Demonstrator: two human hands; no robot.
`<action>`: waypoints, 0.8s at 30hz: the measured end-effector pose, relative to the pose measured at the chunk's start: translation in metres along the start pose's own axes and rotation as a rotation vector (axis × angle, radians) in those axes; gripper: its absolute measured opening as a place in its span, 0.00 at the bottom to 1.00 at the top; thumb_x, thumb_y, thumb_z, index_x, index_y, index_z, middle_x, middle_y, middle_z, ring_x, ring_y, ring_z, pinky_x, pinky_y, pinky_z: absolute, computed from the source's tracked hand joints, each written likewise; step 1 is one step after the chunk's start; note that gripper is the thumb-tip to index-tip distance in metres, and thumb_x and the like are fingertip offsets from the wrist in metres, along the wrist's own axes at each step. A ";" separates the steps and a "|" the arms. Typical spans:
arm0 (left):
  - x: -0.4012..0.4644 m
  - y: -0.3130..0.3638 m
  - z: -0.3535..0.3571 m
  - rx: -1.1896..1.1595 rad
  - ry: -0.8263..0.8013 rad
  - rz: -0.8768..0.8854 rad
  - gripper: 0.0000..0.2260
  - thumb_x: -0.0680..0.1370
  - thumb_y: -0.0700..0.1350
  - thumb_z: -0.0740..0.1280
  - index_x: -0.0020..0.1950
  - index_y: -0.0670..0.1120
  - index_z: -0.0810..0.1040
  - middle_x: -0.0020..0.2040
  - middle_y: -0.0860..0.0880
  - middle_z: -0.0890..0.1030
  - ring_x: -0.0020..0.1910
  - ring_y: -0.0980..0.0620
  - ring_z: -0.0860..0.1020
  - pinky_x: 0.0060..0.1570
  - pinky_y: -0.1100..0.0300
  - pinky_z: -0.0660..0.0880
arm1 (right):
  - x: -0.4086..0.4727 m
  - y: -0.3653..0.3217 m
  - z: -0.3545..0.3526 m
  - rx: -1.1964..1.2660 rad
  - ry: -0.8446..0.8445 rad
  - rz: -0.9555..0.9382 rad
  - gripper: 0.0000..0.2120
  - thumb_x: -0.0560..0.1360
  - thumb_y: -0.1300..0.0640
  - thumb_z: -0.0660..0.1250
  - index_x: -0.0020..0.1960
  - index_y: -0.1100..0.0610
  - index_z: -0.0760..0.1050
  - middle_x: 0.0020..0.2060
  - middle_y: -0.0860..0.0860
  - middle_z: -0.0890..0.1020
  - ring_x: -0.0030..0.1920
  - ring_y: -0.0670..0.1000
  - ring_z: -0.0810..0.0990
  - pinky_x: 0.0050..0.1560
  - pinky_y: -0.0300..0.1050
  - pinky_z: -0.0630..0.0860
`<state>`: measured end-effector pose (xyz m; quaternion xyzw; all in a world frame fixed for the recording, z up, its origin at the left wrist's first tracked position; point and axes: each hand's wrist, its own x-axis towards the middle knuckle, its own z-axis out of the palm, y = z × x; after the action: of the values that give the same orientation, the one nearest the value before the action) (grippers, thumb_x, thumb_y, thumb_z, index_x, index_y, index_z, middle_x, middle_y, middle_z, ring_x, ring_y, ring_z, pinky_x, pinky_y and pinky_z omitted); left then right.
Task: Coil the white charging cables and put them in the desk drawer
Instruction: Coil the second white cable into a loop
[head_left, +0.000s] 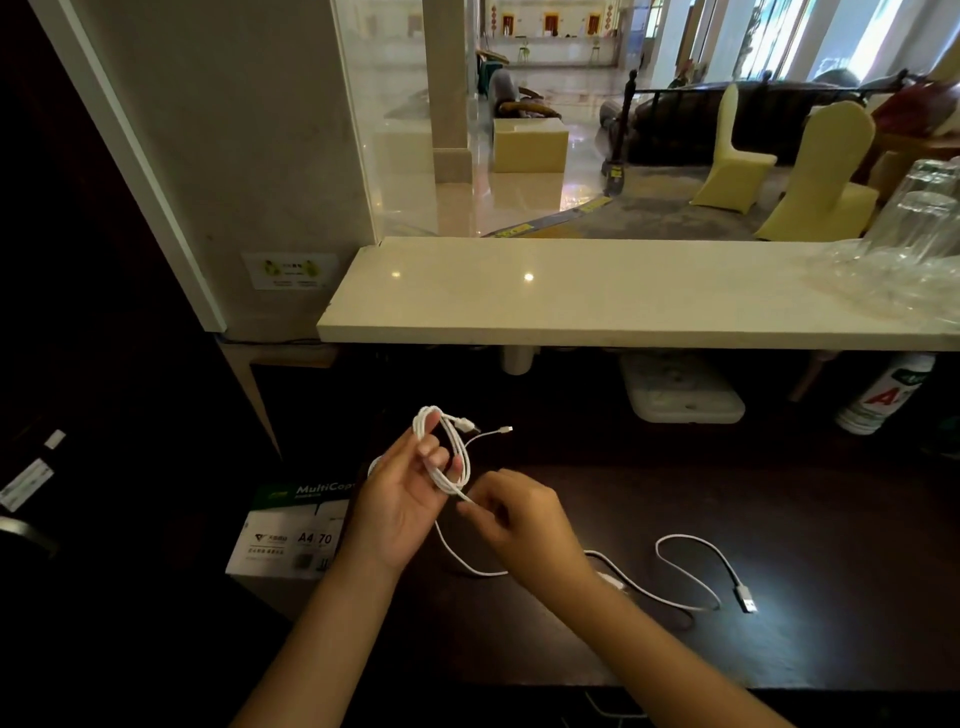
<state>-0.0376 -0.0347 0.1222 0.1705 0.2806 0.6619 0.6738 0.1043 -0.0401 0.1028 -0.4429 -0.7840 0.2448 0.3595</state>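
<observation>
The left hand (402, 493) is raised palm-up over the dark desk (779, 519), and its fingers (434, 454) are curled closed around a bundle of white loops, the coil (447, 452), which stands roughly upright with its long axis running from about 11 o'clock down to 5 o'clock. Two short ends stick out of the coil toward 2 and 3 o'clock, one ending in a small plug (506, 429).

Just below and to the right, the right hand (524, 519) has its thumb and forefinger pinched together on the cable where it leaves the bottom of the coil; the contact itself is small and partly hidden by the knuckles, so the pinch looks closed on the strand but I cannot be sure how firmly.

From that pinch the loose cable (467, 564) sags toward 6 o'clock, passes under the right wrist, and runs out across the desk toward 4 o'clock. There it makes one open loop and ends in a flat USB plug (746, 598), well apart from both hands.

So the slack lies entirely to the right, on the right hand's side. The next wrap probably calls for the right hand to draw that tail in and up over the coil at 12 o'clock while the left hand holds steady. A paper ream (291, 535) sits at 8 o'clock beside the left wrist. No drawer is visible.
</observation>
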 end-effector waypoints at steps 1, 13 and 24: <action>0.001 0.002 -0.002 -0.052 -0.003 0.011 0.07 0.69 0.42 0.67 0.43 0.43 0.84 0.28 0.53 0.71 0.25 0.59 0.71 0.38 0.61 0.79 | -0.003 0.002 0.000 0.097 -0.029 0.074 0.07 0.72 0.52 0.68 0.38 0.54 0.76 0.31 0.45 0.74 0.31 0.44 0.72 0.33 0.32 0.66; -0.002 0.005 -0.014 -0.070 -0.167 -0.125 0.19 0.57 0.42 0.81 0.44 0.41 0.83 0.29 0.52 0.70 0.26 0.57 0.70 0.34 0.61 0.77 | 0.002 0.006 -0.022 0.916 -0.248 0.475 0.10 0.77 0.56 0.62 0.51 0.57 0.81 0.23 0.47 0.63 0.22 0.43 0.58 0.24 0.38 0.52; 0.005 0.013 -0.021 -0.103 -0.050 -0.032 0.18 0.56 0.41 0.80 0.42 0.43 0.80 0.29 0.52 0.71 0.26 0.58 0.71 0.34 0.63 0.77 | -0.007 0.023 -0.030 0.463 -0.318 0.296 0.05 0.75 0.60 0.66 0.45 0.52 0.79 0.32 0.45 0.75 0.33 0.44 0.72 0.35 0.37 0.70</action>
<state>-0.0605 -0.0319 0.1129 0.1472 0.2319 0.6602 0.6990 0.1426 -0.0332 0.1030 -0.4148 -0.6809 0.5325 0.2842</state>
